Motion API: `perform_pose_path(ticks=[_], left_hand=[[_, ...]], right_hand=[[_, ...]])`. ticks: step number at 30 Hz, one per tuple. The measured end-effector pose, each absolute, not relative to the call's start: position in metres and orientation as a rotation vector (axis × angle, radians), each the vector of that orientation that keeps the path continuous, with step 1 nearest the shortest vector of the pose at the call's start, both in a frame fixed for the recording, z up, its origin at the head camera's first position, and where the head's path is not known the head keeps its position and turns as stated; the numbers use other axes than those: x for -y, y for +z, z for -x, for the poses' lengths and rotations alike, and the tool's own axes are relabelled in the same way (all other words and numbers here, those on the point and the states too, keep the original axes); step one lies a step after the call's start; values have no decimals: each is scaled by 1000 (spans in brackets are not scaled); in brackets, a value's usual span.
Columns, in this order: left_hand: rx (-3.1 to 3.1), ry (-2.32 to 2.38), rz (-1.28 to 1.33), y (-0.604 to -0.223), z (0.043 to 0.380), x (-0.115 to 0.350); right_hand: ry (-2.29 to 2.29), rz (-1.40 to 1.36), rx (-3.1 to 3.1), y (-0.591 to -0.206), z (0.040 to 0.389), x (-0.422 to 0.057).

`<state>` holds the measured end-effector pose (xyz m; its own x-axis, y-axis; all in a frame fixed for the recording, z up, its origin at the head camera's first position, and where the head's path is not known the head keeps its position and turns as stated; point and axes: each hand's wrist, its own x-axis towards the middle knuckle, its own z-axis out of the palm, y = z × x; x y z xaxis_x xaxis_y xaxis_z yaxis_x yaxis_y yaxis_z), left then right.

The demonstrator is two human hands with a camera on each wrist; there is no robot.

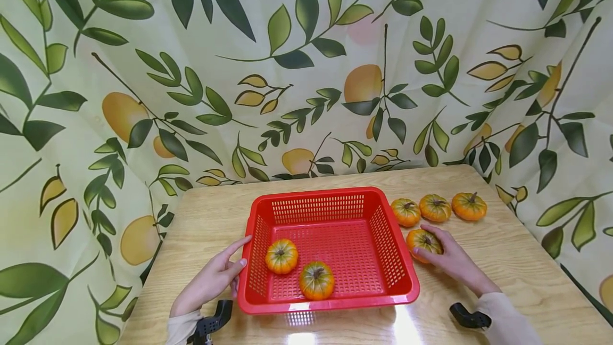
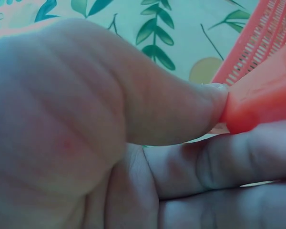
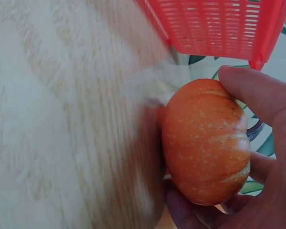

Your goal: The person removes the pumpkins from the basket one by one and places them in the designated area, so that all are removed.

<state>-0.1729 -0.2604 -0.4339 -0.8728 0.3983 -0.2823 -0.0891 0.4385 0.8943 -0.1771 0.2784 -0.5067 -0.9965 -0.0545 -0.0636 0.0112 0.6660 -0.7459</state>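
Observation:
A red plastic basket (image 1: 330, 300) with slatted walls stands on the table, two small orange pumpkins (image 1: 281, 256) inside it. At its left side, my left hand (image 1: 210, 281) holds the rim, the thumb (image 2: 200, 112) on the edge and the fingers beneath, as the left wrist view shows. To the right of the basket, my right hand (image 1: 452, 257) grips another small pumpkin (image 3: 205, 143) between thumb and fingers. Its stem points toward the palm, and the right wrist view shows its side bare. Whether this pumpkin touches the table I cannot tell.
Several more pumpkins (image 1: 435, 207) sit in a row behind the right hand, near the basket's far right corner. The wooden table (image 1: 215, 212) ends at a leaf-patterned cloth (image 1: 306, 95) hanging behind and along the sides.

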Motion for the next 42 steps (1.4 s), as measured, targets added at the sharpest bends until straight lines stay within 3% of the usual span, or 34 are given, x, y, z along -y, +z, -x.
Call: perform_pose_path(ticks=[15,27,42], left_hand=[[-2228,1427,-253,-434,171,260],[-2225,1430,-234,-434,172,261],[-2366,1390,-192,-436,177,254]], right_hand=[[-1237,90,-2940,-495,177,-277],[-1198,444,-2947,-452,180,-234],[-1226,363,-2781,-445,199,-232]])
